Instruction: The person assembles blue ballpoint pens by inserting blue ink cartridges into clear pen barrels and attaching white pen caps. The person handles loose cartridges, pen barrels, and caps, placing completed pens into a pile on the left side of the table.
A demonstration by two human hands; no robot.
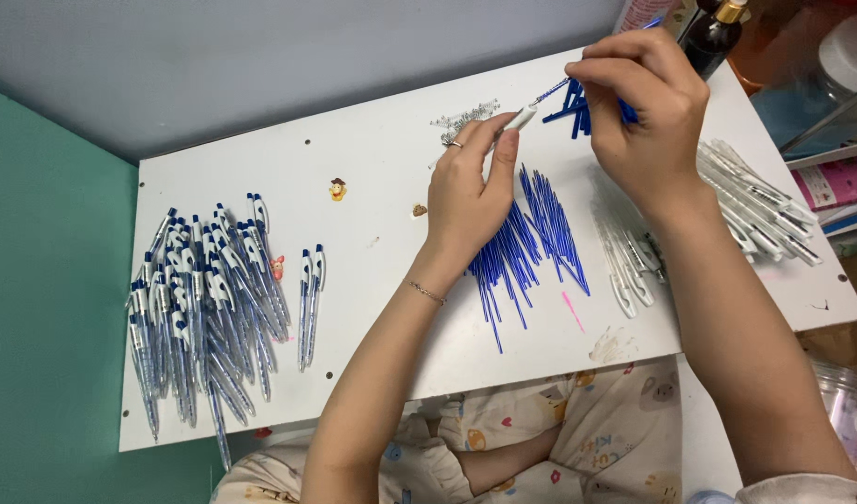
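Note:
My left hand pinches a white pen barrel tip over the white board. My right hand holds a thin blue refill whose point meets that tip, with several more blue parts tucked in its fingers. Loose blue refills lie fanned out under both wrists. A small heap of metal springs sits just left of the barrel tip.
A big pile of finished blue-and-white pens covers the board's left side, with two pens beside it. White clips and clear pen barrels lie at right. Bottles stand beyond the far right corner.

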